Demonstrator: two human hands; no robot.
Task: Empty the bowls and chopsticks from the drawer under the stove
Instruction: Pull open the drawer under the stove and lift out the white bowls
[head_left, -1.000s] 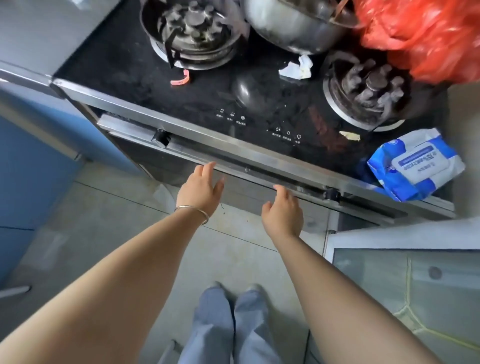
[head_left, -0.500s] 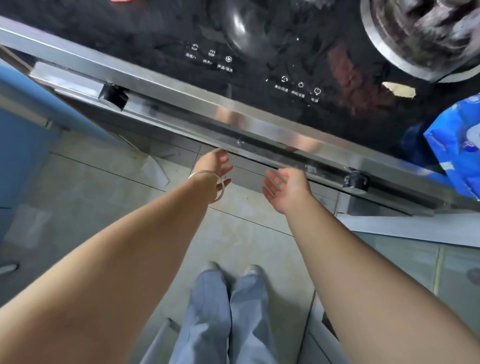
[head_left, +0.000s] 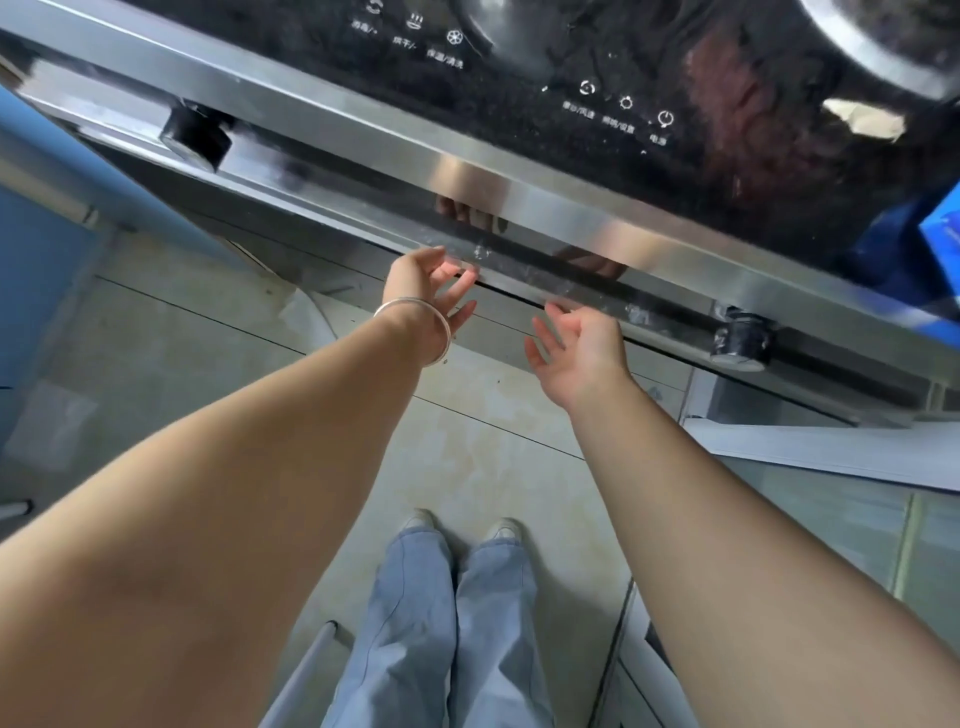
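The stove's black glass top (head_left: 597, 67) fills the upper part of the view, edged by a steel front rail (head_left: 363, 156). Under the rail runs the drawer's dark front strip (head_left: 649, 312); the drawer is shut, and no bowls or chopsticks show. My left hand (head_left: 426, 283), with a silver bangle on the wrist, is turned palm up with curled fingers just below the strip. My right hand (head_left: 582, 353) is also palm up, fingers spread, slightly below and right of it. Neither hand holds anything.
Two black knobs stick out of the stove front, one at the left (head_left: 195, 135) and one at the right (head_left: 740, 340). A blue packet (head_left: 943, 218) lies at the right edge. A blue cabinet (head_left: 36, 260) stands left, a glass door (head_left: 831, 519) right.
The view has dipped closer to the stove front. Both hands have turned from palm down on the rail to palm up beneath it.
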